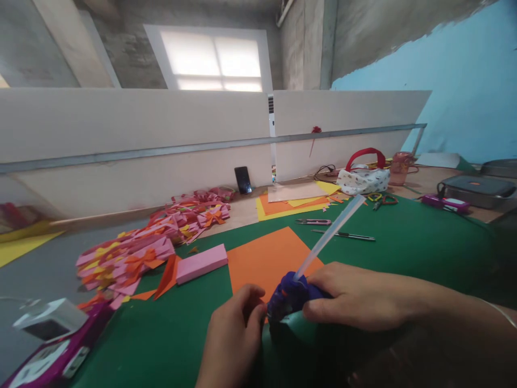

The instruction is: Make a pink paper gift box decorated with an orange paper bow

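Glue gun (291, 297) gripped in right hand (355, 302), lower centre of frame.
Left hand (234, 328) fingers pinch green paper (293, 331) at the nozzle; hot glue could burn them.

Both hands, left (232, 337) and right (355, 296), grip a blue glue gun (288, 299) over green felt (404, 242).

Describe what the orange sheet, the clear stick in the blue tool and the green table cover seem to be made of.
Orange sheet: probably matte craft paper, flat with crisp edges.
Clear stick: likely translucent glue or plastic, light passing through it.
Green table cover: looks like dull felt or mat, no shine; unsure which.
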Demonstrator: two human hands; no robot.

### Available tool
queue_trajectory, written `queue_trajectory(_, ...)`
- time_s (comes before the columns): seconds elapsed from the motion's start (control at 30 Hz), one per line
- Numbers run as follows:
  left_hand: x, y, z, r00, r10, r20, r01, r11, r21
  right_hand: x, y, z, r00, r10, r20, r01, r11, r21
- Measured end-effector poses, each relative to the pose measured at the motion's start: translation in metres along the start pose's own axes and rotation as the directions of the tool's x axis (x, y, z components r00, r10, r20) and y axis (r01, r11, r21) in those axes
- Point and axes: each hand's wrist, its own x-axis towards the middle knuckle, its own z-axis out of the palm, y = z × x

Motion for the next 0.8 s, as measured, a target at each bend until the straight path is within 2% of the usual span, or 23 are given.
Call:
queue_trajectory(0.2, 0.002, 0.009, -0.005, 1.0, -0.026, 0.005, 0.026, 0.998, -0.064, 0.006, -0.002, 0.002, 0.999, -0.024, 0.027, 0.024, 1.0, 0.0)
queue_trajectory(0.47, 0.003, -0.003, 0.001, 0.998, -0.043, 0.038, 0.046, 0.993, -0.105, -0.003, 0.005, -0.004, 1.0, 0.018, 0.004, -0.018, 1.0, 0.018)
queue_trajectory(0.67, 0.002, -0.003, 0.0, 0.998, -0.053, 0.014, 0.054, 0.997, -0.062, -0.033, 0.03, -0.016, 0.989, 0.123, -0.086, -0.118, 0.991, 0.06)
queue_trajectory(0.8, 0.001, -0.002, -0.001, 0.999, -0.045, 0.003, 0.045, 0.998, -0.053, -0.049, 0.046, -0.024, 0.968, 0.167, -0.187, -0.166, 0.986, 0.02)
